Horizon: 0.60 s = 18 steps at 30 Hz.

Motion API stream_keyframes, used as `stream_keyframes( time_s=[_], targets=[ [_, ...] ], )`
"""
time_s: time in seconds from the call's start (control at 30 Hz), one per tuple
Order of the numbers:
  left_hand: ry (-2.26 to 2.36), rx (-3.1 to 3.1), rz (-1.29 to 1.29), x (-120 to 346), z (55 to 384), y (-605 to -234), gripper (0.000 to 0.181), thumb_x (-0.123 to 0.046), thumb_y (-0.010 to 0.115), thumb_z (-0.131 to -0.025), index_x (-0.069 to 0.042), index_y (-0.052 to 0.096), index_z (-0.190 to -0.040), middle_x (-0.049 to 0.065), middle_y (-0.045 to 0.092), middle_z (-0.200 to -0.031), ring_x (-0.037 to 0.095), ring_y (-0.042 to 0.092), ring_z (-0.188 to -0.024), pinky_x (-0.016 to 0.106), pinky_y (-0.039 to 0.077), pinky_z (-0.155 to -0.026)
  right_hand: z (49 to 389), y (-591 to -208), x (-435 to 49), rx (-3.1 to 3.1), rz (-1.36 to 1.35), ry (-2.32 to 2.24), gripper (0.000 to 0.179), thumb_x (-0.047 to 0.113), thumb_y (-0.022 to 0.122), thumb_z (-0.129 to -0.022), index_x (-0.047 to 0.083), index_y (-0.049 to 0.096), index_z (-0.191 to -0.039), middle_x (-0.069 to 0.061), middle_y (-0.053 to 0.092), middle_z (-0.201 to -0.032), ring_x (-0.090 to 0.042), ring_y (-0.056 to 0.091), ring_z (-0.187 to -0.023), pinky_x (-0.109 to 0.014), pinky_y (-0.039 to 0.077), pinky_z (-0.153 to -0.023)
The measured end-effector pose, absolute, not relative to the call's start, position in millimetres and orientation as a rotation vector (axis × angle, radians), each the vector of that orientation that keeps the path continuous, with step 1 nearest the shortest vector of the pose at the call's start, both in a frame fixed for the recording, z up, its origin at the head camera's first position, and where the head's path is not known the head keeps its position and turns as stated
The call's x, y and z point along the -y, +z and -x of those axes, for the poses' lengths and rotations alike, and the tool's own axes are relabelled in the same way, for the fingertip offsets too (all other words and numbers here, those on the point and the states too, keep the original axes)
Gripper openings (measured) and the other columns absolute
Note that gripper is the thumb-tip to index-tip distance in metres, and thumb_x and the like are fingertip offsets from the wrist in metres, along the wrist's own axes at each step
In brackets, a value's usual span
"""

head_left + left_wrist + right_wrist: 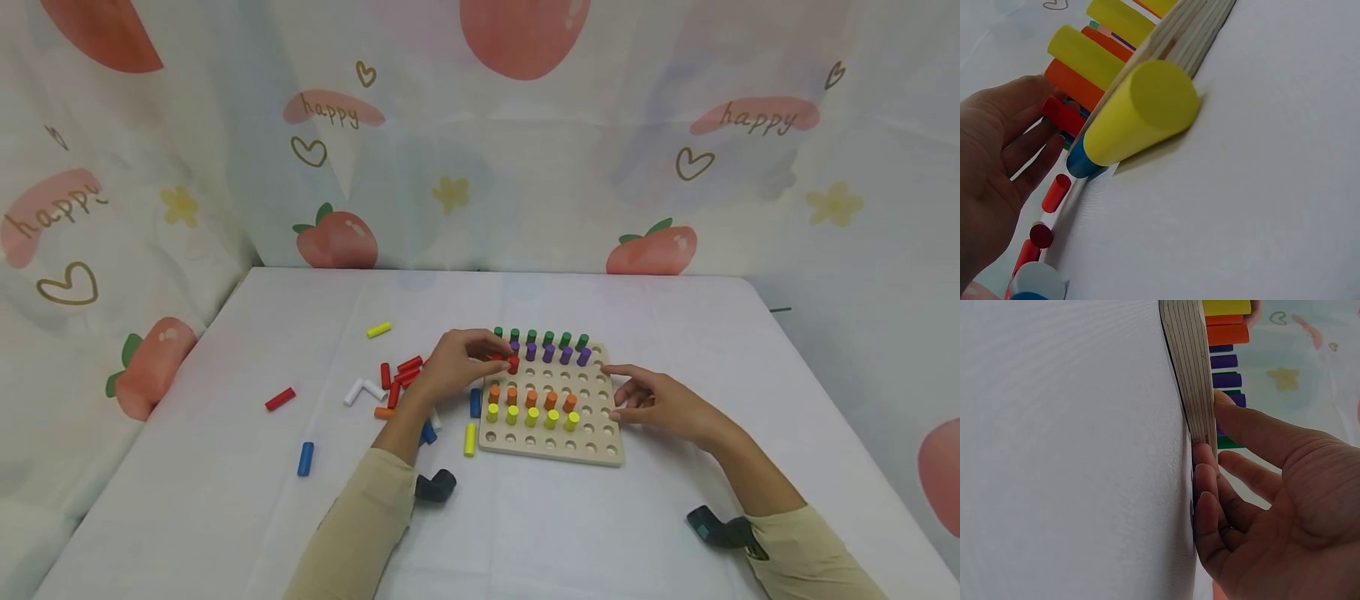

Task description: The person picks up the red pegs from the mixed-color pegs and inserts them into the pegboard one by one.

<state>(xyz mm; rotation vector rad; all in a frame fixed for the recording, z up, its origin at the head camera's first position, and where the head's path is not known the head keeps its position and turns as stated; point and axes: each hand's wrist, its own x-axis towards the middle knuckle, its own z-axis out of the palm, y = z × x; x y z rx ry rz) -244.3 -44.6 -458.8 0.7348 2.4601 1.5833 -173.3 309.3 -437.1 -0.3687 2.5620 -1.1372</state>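
Observation:
A wooden pegboard (551,455) lies on the table with rows of green pegs (566,340), purple pegs (566,356), orange pegs (551,401) and yellow pegs (532,417) standing in its holes. My left hand (456,363) reaches over the board's left side and pinches a red peg (513,365) just in front of the purple row. Another red peg (1063,115) stands beside those fingers in the left wrist view. At the board's right edge, my right hand (663,406) holds the board, one finger on top and others curled against its side (1207,487).
Loose red, white, blue and orange pegs lie in a pile (393,393) left of the board. Yellow (469,440) and blue (476,403) pegs lie close along its left edge. Farther off are a red peg (280,399), a blue peg (305,459) and a yellow peg (378,330).

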Motion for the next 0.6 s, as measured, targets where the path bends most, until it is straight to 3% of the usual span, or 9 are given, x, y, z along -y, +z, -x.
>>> stream_keyframes(
  time_s=[0.6],
  targets=[
    [1.600, -2.508, -0.645, 69, 251, -459, 0.023, -0.026, 0.080, -0.094, -0.019, 0.077, -0.115, -0.011, 0.074, -0.106, 0.011, 0.068, -0.101, 0.033, 0.056, -0.089, 174, -437, -310, -2.567, 0.368, -1.129, 0.071, 0.018, 0.083, -0.090, 0.008, 0.049, -0.152, -0.007, 0.063, -0.104, -0.025, 0.056, -0.091, -0.026, 0.049, -0.075]
  ],
)
